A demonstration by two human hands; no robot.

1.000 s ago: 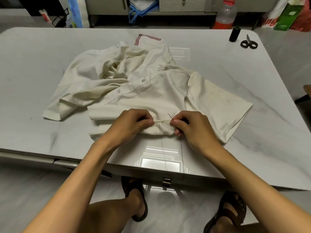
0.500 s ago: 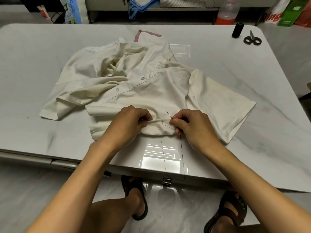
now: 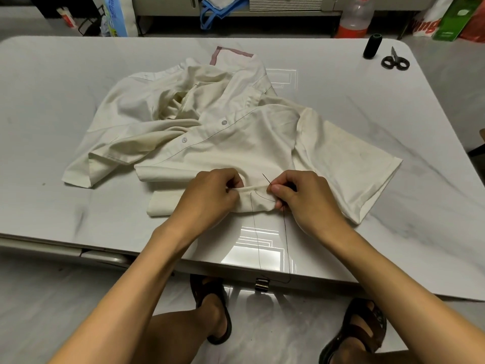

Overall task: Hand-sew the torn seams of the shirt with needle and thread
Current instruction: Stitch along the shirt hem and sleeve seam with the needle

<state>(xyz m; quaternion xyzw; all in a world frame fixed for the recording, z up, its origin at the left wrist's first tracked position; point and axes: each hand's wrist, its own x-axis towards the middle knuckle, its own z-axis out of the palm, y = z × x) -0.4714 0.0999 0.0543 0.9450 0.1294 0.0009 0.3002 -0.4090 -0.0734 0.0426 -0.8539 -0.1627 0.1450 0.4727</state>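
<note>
A cream button-up shirt [image 3: 236, 127] lies crumpled on the white marble table [image 3: 393, 114]. My left hand [image 3: 210, 195] pinches a raised fold of the shirt's near hem. My right hand [image 3: 301, 198] grips the same fold from the right and pinches a thin dark needle [image 3: 266, 178], whose tip points up and away. Dark thread [image 3: 256, 232] runs from the fold down over the table's front edge in two strands.
A black thread spool [image 3: 372, 46] and black-handled scissors [image 3: 395, 61] sit at the far right corner. Beyond the table are a plastic bottle [image 3: 355, 17], bags and cabinets. My sandalled feet [image 3: 215, 311] show under the near edge.
Both hands keep the same hold on the fold and needle. The view shifts slightly; the hands hardly move.
</note>
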